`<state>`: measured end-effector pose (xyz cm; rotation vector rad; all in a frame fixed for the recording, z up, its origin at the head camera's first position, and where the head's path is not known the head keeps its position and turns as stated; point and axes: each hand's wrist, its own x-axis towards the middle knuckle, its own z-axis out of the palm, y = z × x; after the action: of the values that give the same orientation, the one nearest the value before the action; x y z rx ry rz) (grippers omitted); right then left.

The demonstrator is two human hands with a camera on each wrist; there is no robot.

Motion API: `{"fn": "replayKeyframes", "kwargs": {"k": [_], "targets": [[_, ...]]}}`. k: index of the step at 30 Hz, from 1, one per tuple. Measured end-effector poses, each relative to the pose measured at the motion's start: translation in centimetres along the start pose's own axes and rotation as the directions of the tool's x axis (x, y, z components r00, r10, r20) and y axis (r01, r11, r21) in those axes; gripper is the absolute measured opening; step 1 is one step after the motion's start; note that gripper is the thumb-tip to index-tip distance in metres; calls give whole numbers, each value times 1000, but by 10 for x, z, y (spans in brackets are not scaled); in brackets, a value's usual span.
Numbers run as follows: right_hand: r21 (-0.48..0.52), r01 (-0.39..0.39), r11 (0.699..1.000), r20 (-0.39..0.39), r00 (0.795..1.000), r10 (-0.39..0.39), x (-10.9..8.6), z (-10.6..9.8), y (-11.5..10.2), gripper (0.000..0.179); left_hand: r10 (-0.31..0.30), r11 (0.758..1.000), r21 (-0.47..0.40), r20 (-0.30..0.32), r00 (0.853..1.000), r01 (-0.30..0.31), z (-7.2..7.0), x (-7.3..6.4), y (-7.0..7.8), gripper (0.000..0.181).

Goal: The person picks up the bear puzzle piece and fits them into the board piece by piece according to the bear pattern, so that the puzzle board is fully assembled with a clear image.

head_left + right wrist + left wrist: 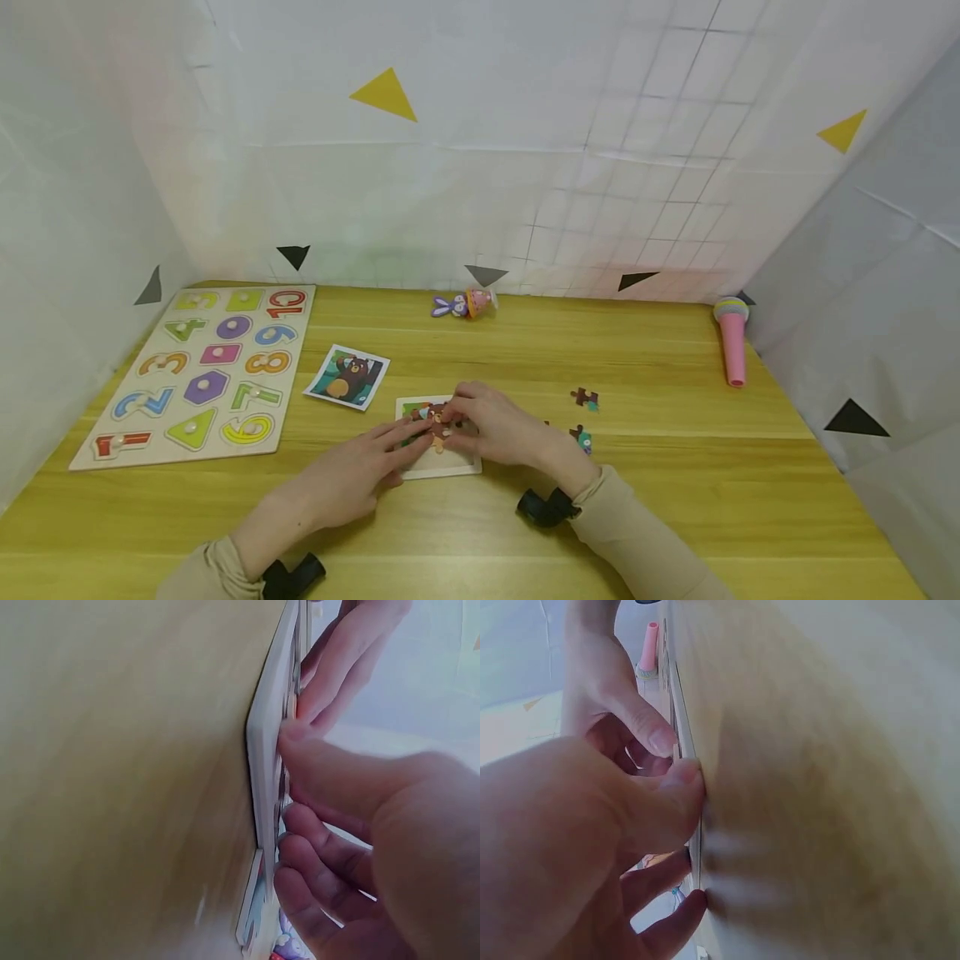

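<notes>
A small white-rimmed puzzle tray (441, 472) lies on the table in the head view, with part of a brown bear picture (437, 414) showing between the hands. My left hand (337, 482) reaches in from the left, its extended fingers resting on the picture and the thumb by the tray's near edge. From the right, my right hand (501, 429) pinches a puzzle piece over the picture, thumb and curled fingertips low at its surface. The piece is mostly hidden by the fingers. The right wrist view shows the right thumb at the tray's (270, 712) inner edge.
Loose puzzle pieces (586, 398) lie right of the tray, some partly behind the right wrist. A bear picture card (347, 377) is left of it, beside a number-and-shape board (197, 454). A rabbit toy (465, 305) and a pink toy microphone (733, 346) lie farther back.
</notes>
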<state>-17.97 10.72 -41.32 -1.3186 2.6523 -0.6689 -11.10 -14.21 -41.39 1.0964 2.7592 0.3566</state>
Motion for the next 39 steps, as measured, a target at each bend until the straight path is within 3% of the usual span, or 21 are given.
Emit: {"fn": "replayKeyframes", "kwargs": {"k": [16,24,39], "targets": [[10,24,1000,-30,999,-24,1,3,2,20,14,1000,8,1,1000,-14,-4,0,0,55],[9,67,998,-68,996,-66,1,3,2,11,32,998,49,-35,999,-30,-2,1,1,53],[55,-11,998,-68,998,14,2,4,1,13,6,999,37,-8,1000,-6,-2,2,3,58]]}}
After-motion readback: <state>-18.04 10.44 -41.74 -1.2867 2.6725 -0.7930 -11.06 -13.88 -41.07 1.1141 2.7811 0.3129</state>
